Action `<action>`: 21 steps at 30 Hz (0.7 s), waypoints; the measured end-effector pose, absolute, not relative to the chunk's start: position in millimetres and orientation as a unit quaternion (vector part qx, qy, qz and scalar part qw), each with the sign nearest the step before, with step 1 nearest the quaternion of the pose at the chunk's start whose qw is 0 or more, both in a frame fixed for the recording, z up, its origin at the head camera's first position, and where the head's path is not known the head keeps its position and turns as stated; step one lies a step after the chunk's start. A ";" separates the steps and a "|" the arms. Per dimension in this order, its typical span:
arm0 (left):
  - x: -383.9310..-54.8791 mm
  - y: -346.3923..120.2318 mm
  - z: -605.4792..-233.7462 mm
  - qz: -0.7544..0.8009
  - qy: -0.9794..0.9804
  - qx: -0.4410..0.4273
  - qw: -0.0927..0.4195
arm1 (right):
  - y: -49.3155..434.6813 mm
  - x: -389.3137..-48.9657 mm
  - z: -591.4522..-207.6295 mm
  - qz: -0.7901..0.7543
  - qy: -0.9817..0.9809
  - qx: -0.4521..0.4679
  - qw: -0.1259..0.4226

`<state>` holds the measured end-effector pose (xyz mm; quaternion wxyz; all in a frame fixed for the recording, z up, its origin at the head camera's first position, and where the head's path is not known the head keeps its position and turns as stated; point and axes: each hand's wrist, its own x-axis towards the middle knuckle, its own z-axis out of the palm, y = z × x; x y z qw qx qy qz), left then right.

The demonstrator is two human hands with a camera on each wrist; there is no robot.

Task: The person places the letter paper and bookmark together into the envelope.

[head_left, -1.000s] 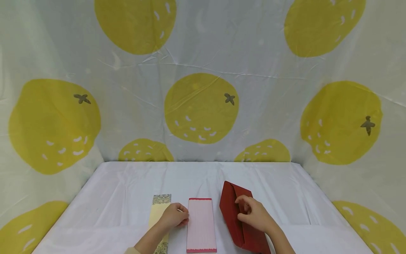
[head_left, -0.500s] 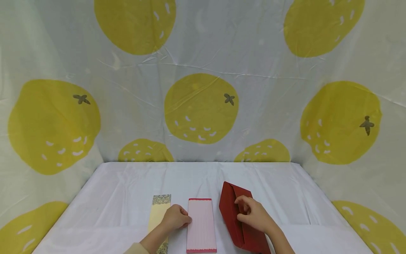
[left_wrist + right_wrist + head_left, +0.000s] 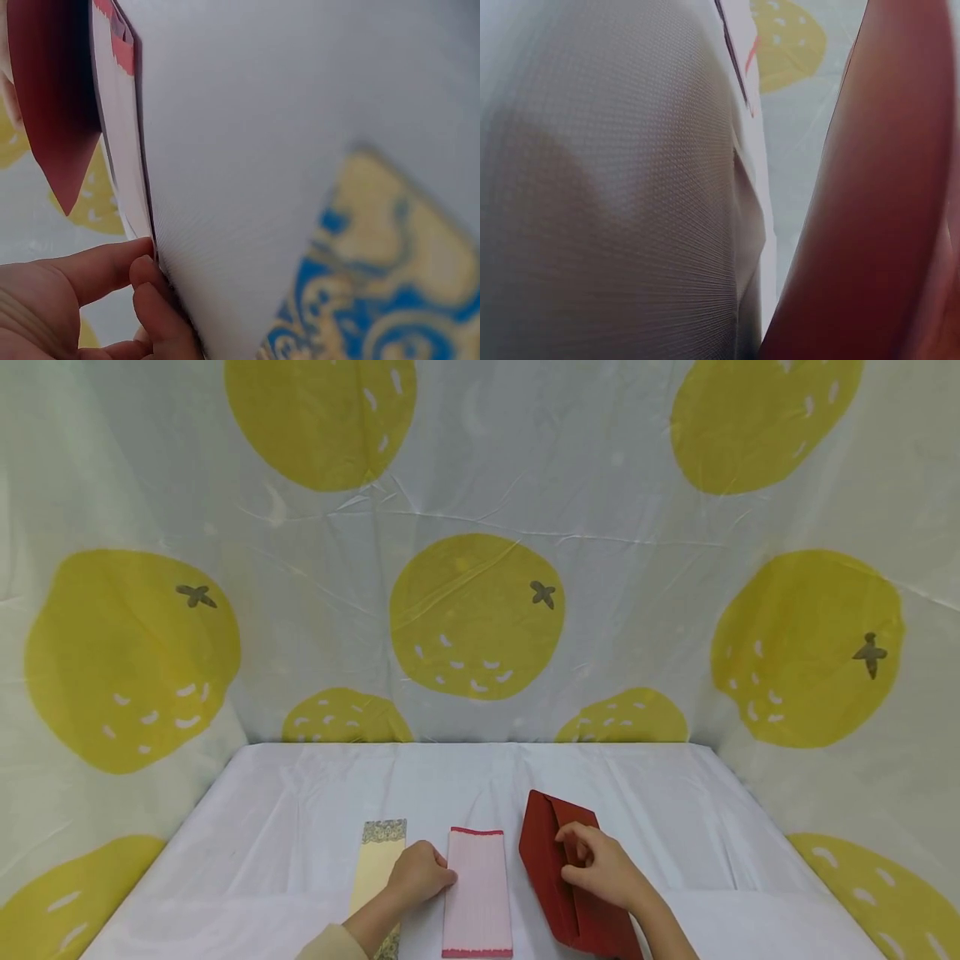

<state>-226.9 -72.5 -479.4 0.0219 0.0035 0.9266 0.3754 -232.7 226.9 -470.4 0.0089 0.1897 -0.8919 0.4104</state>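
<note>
My left hand (image 3: 422, 874) pinches the left edge of a pink sheet (image 3: 477, 893) with fine lines and red bands at both ends. In the left wrist view, thumb and fingertips (image 3: 142, 247) meet at that sheet's edge. Standing tilted to its right is a dark red envelope (image 3: 543, 877) with its pointed flap out. My right hand (image 3: 604, 870) holds this envelope at its opening, fingers curled. The envelope's red side (image 3: 877, 195) fills the right of the right wrist view, hiding most of that hand.
Partly under my left forearm lies a cream paper strip (image 3: 375, 860) with patterned ends, blurred in the left wrist view. A white cloth (image 3: 300, 793) covers the table. Behind and at the sides hangs a curtain (image 3: 480, 468) printed with yellow fruit.
My left thumb and fingers have come onto the pink sheet's left edge, and its top has shifted slightly right and bent. The right hand and red envelope stay nearly still.
</note>
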 end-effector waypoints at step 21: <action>-221.4 -77.3 -465.2 0.508 0.859 -0.001 0.060 | 226.6 -231.8 -468.8 0.418 -0.887 0.197 0.003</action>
